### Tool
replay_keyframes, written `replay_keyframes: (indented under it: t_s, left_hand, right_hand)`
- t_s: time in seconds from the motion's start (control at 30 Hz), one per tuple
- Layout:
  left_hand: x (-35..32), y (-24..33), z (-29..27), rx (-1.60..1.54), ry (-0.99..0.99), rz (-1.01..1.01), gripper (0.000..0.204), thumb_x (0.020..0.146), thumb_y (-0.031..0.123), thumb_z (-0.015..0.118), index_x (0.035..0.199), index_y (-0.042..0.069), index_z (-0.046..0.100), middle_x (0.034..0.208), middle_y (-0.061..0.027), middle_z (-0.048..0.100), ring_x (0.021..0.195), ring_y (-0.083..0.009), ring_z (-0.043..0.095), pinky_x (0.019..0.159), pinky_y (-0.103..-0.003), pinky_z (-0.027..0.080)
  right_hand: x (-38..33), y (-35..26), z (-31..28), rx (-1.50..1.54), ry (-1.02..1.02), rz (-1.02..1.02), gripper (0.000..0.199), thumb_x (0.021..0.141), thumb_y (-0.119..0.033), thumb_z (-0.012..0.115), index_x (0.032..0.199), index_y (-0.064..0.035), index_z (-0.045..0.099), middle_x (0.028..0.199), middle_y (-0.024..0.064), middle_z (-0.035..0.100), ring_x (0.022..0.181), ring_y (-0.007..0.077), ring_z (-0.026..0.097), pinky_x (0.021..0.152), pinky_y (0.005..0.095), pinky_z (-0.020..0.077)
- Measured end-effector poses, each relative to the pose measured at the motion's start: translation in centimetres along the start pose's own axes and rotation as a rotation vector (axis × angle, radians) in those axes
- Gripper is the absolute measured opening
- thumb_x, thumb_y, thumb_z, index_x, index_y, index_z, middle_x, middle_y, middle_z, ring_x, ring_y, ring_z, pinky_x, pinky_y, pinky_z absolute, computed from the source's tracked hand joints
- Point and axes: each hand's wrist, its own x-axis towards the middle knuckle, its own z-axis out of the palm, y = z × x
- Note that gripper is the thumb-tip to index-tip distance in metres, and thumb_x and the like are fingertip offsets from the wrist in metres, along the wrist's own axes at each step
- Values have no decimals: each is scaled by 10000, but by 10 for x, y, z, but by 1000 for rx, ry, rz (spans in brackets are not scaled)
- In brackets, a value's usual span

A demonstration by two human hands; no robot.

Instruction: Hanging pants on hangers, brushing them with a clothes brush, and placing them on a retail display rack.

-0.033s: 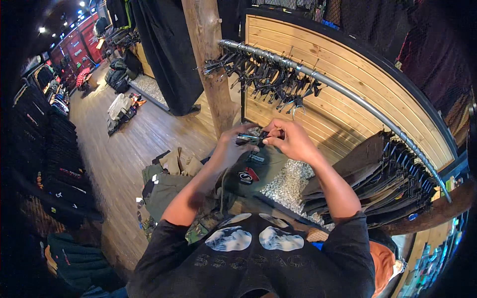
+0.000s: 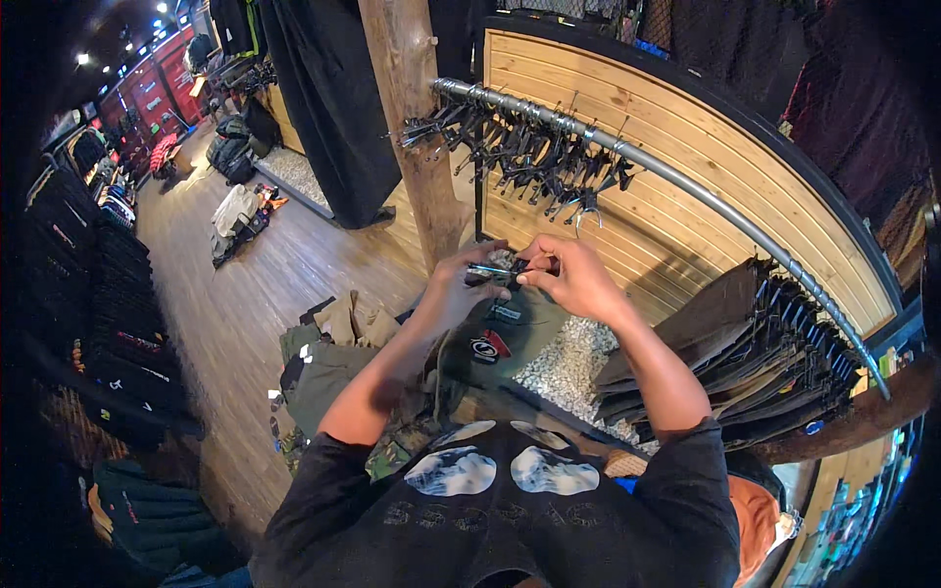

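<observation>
In front of me hangs an olive-green garment, seemingly trousers point(image 2: 529, 338), with a red and black tag point(image 2: 490, 345) on it. At its top edge is a clip hanger point(image 2: 487, 269) with a thin metal bar and dark clips. My left hand point(image 2: 459, 286) is closed around the hanger's left end and the cloth there. With thumb and fingers, my right hand point(image 2: 569, 274) pinches the dark clip at the other end. The fingers partly cover both clips, so how the cloth sits in them is hidden.
A curved metal rail point(image 2: 676, 176) carries several bare clip hangers point(image 2: 529, 157) and, on the right, dark hanging trousers point(image 2: 755, 343). A wooden post point(image 2: 402, 108) stands ahead. Folded clothes point(image 2: 333, 363) lie to my left; white pebbles point(image 2: 569, 367) lie below the rail.
</observation>
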Motion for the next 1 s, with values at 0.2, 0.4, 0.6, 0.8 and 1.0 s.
replay_keyframes:
  t_s: [0.2,0.4,0.6,0.8,1.0]
  left_hand:
    - [-2,-3,-7,-105,-146,-141,341,770,51,773,1061,-15,608,960,-68,678,873,-123,630,745,-289,522]
    - [-3,0,-45,-89,68,-227,333,823,37,721,1108,-29,562,996,-75,660,925,-141,611,845,-294,485]
    - [11,12,-54,-233,15,-114,287,835,-38,661,1101,-15,558,1037,-60,647,944,-129,595,861,-280,474]
    - [14,14,-65,-264,-6,-137,282,848,-42,638,1111,8,548,1065,-54,644,955,-106,591,855,-245,463]
    - [12,16,-69,-314,49,-109,261,863,-45,615,1097,28,527,1042,-46,649,921,-87,591,821,-213,455]
  right_hand:
    - [-2,2,4,-231,71,-96,325,803,-174,741,1059,-6,632,751,77,612,705,139,574,694,290,473]
    - [-33,-24,-25,251,658,-37,265,897,-202,640,1097,-28,646,972,52,667,863,150,612,817,289,483]
    - [-77,77,-10,484,764,208,416,909,-187,615,1278,-35,498,1178,68,576,978,127,568,915,286,453]
    - [-16,43,26,585,518,126,615,823,-89,709,1376,-54,443,1195,20,573,990,113,551,863,244,437]
    - [-22,41,21,487,422,83,343,848,-97,688,1171,-10,614,991,7,650,863,92,585,784,248,471]
